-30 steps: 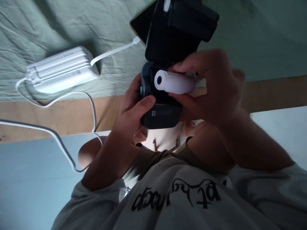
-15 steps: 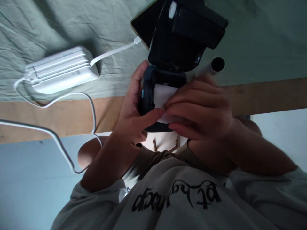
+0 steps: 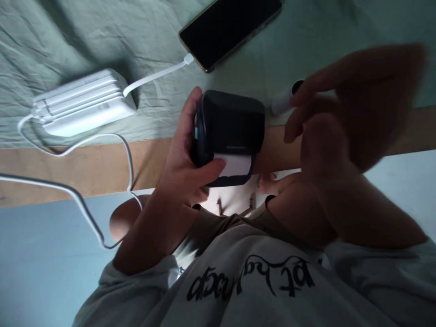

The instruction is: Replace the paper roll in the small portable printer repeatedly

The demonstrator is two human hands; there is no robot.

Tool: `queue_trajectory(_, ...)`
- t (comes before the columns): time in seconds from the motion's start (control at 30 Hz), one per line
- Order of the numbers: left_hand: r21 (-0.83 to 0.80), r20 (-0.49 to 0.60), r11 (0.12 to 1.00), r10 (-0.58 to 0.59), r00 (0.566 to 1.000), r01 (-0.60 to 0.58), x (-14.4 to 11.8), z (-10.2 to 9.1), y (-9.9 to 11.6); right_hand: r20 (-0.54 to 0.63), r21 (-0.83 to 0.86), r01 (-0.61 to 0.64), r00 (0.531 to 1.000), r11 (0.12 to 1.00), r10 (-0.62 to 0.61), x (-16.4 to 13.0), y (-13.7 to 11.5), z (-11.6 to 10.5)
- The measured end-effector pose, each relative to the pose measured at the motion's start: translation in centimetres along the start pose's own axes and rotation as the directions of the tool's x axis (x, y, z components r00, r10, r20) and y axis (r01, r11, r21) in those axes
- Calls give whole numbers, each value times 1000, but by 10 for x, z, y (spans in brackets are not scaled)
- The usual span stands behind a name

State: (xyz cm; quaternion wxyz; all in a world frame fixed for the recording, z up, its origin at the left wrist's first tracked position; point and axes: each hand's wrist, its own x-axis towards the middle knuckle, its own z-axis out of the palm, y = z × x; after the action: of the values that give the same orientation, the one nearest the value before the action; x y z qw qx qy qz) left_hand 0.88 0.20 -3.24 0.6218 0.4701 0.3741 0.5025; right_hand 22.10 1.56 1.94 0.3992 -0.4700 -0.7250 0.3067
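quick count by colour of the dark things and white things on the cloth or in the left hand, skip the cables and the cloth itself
Dark: 2 (phone, box)
White: 3 (power bank, tube, paper in the box)
Total: 5

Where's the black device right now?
Near the centre of the head view: the black device is in the left hand, overlapping the wooden edge, below the phone and left of the white tube.
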Motion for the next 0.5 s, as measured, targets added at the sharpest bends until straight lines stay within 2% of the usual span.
queue_trajectory(0.07, -51, 34, 998, -31, 999, 33, 0, -1, -1, 13, 38, 83, 996, 996, -83, 1, 7, 6)
queue_trajectory(0.13, -108, 76, 994, -18, 997, 26, 0, 0, -2, 104, 53, 142, 984, 988, -147, 3, 15, 12)
queue_trajectory(0.17, -113, 65, 994, 5, 998, 2, 0, 1, -2, 148, 63, 163, 974, 985, -171, 4, 19, 15)
queue_trajectory(0.27, -74, -45, 997, -4, 999, 1, -2, 7, 3, 207, 75, 175, 960, 982, -187, 6, 26, 20)
queue_trajectory(0.4, -128, -136, 977, -188, 973, 171, -5, 21, 16, 242, 62, 117, 962, 991, -128, 7, 27, 21)
queue_trajectory(0.5, -153, -195, 972, -208, 958, 180, -5, 27, 21, 277, 9, 100, 956, 995, -98, 8, 26, 20)
